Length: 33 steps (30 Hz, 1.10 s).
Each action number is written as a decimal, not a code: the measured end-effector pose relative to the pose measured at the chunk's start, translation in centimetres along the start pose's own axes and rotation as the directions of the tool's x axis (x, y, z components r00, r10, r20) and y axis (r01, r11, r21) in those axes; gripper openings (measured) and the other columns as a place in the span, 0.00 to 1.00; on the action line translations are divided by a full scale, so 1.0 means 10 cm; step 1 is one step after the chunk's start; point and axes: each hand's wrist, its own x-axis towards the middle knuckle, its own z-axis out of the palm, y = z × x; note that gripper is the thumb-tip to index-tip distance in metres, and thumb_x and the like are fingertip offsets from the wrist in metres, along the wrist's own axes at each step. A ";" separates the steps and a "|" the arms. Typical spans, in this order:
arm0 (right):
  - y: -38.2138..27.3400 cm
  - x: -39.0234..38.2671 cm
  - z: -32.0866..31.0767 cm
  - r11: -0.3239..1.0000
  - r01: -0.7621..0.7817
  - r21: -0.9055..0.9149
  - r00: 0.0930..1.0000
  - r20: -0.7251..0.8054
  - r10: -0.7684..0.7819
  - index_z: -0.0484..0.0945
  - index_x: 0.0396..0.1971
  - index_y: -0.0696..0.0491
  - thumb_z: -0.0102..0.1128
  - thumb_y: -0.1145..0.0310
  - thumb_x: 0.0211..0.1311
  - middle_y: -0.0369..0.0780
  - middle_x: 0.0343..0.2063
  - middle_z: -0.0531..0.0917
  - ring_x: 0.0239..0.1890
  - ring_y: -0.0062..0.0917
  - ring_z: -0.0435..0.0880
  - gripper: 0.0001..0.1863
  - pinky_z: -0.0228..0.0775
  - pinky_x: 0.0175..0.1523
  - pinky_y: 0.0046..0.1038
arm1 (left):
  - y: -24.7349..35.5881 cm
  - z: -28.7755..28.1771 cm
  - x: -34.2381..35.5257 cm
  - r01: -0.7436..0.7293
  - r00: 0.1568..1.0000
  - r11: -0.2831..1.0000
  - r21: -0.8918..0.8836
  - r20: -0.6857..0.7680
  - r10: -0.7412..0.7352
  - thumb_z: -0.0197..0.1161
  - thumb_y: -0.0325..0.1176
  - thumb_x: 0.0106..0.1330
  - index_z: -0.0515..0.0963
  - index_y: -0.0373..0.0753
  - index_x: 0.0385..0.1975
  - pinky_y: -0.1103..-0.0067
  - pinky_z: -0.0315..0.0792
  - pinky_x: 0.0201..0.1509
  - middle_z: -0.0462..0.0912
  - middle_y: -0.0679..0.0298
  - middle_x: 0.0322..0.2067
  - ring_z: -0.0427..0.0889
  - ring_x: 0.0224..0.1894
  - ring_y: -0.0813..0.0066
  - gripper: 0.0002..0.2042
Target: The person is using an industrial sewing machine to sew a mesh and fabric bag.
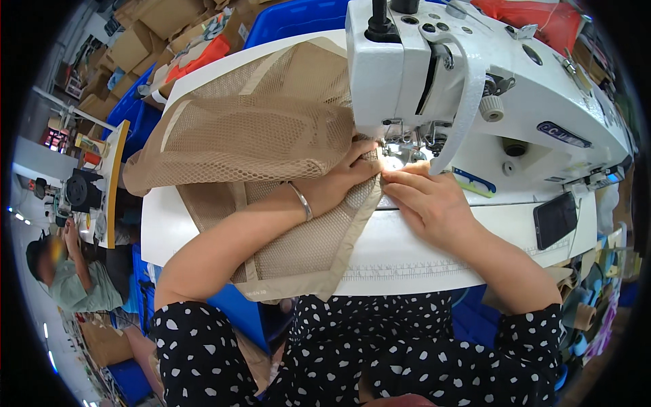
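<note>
A beige mesh fabric piece point(285, 230) with plain woven edging lies across the white sewing machine point(407, 81) table, part of it folded over in a loose heap on the left. My left hand point(342, 178), a silver bangle at its wrist, rests flat on the mesh, fingers stretched toward the lit presser foot point(397, 161). Close beside the foot, my right hand point(434, 203) has its fingers pressed together at the fabric's edging; its thumb is hidden. The needle cannot be made out in the glare.
A yellow-and-blue snipper or cutter point(475, 182) lies right of my right hand. Farther right is a dark phone point(556, 220). A printed ruler point(407, 271) runs along the table front. Blue bins point(288, 20) and cardboard boxes stand behind. Another person point(81, 271) sits at far left.
</note>
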 end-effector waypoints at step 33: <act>0.01 0.03 0.00 0.991 -0.128 0.039 0.992 0.007 0.128 0.82 0.51 0.53 0.66 0.71 0.61 0.39 0.48 0.86 0.50 0.39 0.80 0.17 0.69 0.57 0.41 | 0.85 0.21 -0.29 0.246 0.969 0.952 0.181 -0.013 -0.248 0.60 0.32 0.72 0.65 0.30 0.70 0.55 0.56 0.77 0.55 0.51 0.76 0.54 0.77 0.47 0.28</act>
